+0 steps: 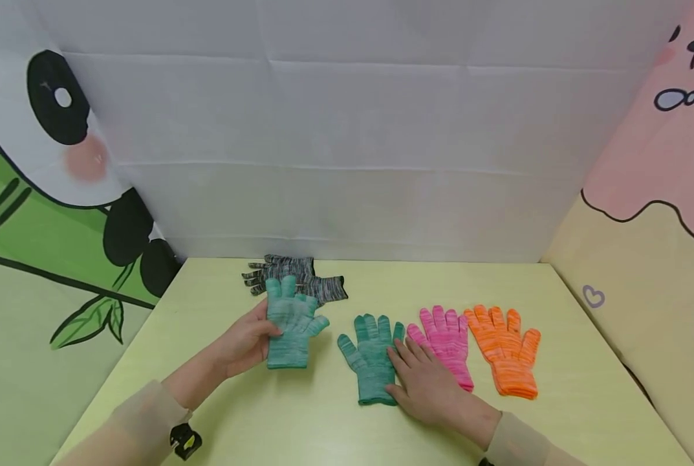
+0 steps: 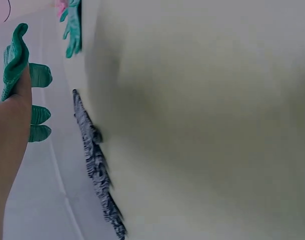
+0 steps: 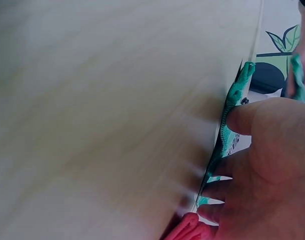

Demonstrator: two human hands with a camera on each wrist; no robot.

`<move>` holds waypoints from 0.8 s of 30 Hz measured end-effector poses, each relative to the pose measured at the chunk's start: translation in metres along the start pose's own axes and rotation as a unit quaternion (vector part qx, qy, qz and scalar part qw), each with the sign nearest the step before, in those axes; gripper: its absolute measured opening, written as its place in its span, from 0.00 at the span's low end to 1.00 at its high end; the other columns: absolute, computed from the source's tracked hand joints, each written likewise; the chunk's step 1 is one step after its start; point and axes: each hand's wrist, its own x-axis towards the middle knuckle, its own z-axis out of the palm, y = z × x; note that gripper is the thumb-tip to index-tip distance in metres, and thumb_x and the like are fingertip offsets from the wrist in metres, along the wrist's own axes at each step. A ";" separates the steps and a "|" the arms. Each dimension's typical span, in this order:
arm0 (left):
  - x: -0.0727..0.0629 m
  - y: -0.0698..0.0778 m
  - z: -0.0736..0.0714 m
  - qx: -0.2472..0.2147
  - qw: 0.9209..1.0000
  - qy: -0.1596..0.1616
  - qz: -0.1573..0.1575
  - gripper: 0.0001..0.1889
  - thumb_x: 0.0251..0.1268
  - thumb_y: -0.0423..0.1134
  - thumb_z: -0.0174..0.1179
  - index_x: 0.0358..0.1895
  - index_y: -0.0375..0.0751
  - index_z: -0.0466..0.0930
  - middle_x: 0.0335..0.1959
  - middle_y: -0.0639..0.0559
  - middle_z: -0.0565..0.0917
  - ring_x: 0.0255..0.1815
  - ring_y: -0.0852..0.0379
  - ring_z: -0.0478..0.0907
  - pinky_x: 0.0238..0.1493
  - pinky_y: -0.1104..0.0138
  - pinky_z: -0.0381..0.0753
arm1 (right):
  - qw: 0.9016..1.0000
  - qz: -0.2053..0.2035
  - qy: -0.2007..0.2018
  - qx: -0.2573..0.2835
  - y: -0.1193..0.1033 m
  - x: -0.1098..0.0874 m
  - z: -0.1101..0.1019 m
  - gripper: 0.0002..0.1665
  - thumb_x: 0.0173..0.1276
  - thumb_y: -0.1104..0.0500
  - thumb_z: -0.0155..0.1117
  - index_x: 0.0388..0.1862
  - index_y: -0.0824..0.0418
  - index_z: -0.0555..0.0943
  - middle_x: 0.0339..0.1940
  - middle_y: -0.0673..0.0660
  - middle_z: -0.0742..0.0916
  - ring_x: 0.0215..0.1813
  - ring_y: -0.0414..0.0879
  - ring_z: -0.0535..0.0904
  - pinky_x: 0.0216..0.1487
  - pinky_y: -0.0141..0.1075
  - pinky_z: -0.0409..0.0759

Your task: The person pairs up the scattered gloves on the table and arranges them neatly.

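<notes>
My left hand pinches a knitted green glove at its side edge, thumb on the front, and holds it up over the table. In the left wrist view, fingers of this held glove stick out past the hand. A second green glove lies flat, fingers pointing away. Along its right edge rests my right hand, fingers extended, with a pink glove partly covered beside it. The right wrist view has the thumb and fingertips right at the lying green glove.
An orange glove lies to the right of the pink one. Dark grey mottled gloves lie overlapping at the back left, near the white back wall. Printed side panels flank the pale yellow table.
</notes>
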 end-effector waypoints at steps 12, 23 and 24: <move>-0.023 -0.043 -0.012 -0.032 0.998 0.030 -0.055 0.47 0.66 0.18 0.38 0.82 0.43 0.22 0.83 0.33 0.41 0.77 0.36 0.57 0.67 0.45 0.72 | 1.000 -0.001 0.000 -0.002 -0.001 -0.001 -0.002 0.43 0.80 0.37 0.50 0.82 0.63 0.61 0.83 0.62 0.61 0.83 0.61 0.49 0.79 0.56 0.52; -0.035 -0.036 -0.010 0.034 0.992 0.079 -0.093 0.46 0.72 0.24 0.45 0.80 0.34 0.21 0.82 0.31 0.35 0.81 0.34 0.38 0.72 0.47 0.65 | 1.000 -0.001 -0.001 0.000 -0.001 -0.001 -0.003 0.44 0.80 0.37 0.50 0.82 0.63 0.60 0.83 0.62 0.61 0.83 0.62 0.49 0.79 0.57 0.51; -0.036 -0.033 -0.011 0.069 0.988 0.097 -0.097 0.47 0.73 0.26 0.48 0.81 0.34 0.21 0.82 0.29 0.36 0.81 0.32 0.39 0.72 0.44 0.64 | 1.000 -0.001 -0.001 0.000 -0.001 -0.001 -0.003 0.44 0.80 0.37 0.50 0.82 0.63 0.60 0.83 0.62 0.61 0.83 0.62 0.48 0.79 0.57 0.51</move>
